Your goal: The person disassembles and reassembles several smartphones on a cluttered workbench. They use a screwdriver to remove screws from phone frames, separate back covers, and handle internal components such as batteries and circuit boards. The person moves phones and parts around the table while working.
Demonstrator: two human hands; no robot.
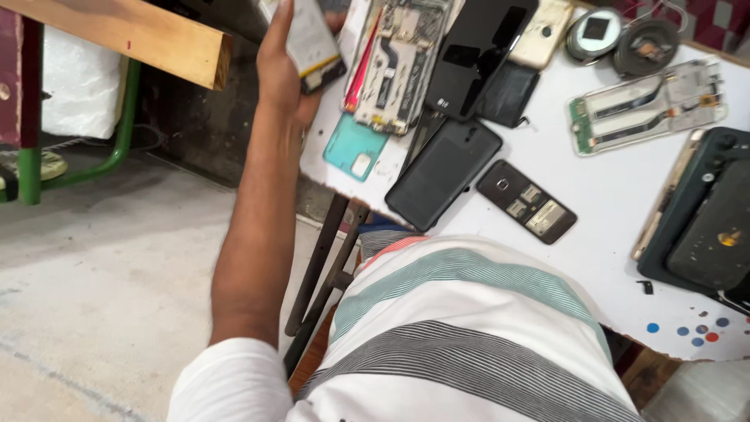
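My left hand (283, 66) is raised at the table's left edge, shut on a flat white and black phone battery (314, 43). Just to its right an opened phone frame with a bare circuit board (398, 62) lies on the white table (609, 195), with a red strip along its side. A teal back cover (355, 148) lies below the hand. My right hand is out of view. My striped shirt fills the lower middle.
Several phone parts cover the table: black back covers (441, 172), a black screen (480, 55), a small opened phone (526, 202), another bare frame (648, 105), a dark green device (707, 219), two round parts (621, 35). A wooden beam (133, 35) and green metal frame (31, 172) stand left over concrete floor.
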